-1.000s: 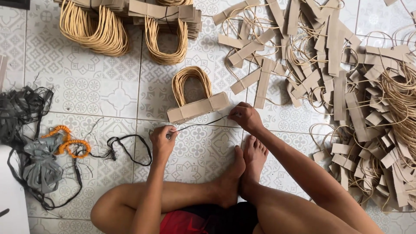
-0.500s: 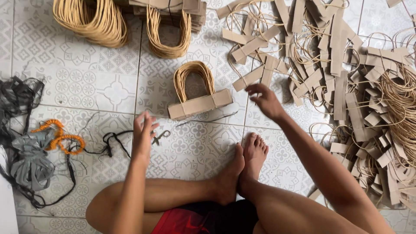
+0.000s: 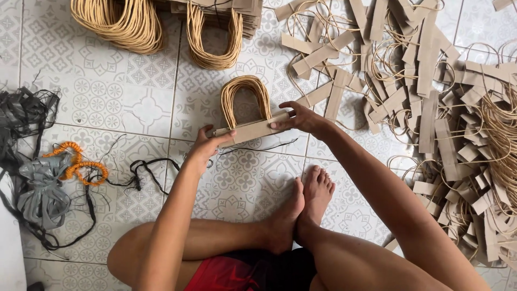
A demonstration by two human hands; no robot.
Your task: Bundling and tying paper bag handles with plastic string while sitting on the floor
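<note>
Patterned grey-and-white tiled floor [image 3: 107,102], person seated cross-legged on it, bare feet [image 3: 304,207] drawn together in front. The left hand [image 3: 207,144] is closed on the near-left end of a small stack of brown cardboard strips with looped tan paper-cord handles [image 3: 249,121], thumb on top and fingers beneath; the right hand [image 3: 299,117] pinches the opposite end, fingers partly curled over the strip edge. The stack lies between the two hands, just above the feet, its cord loops pointing away from the person. A thin black cord [image 3: 258,147] lies on the tiles just beside the stack's near edge; whether it passes round the stack cannot be told. Progress, as a judgement: two larger bundles of the same cord-handled strips [image 3: 161,24] rest at the top of the view and appear finished, while a large loose heap of unsorted cardboard strips and tan cords [image 3: 431,97] to the right remains unbundled, so most of the work looks outstanding. Left of the person lie an orange coiled cord [image 3: 78,161], a grey ribbon bunch [image 3: 40,188] and a tangle of black strapping [image 3: 24,116]. Against the earlier pictures: both hands were then off the stack, the left near the black cord on the tiles; they have since closed on its two ends.
</note>
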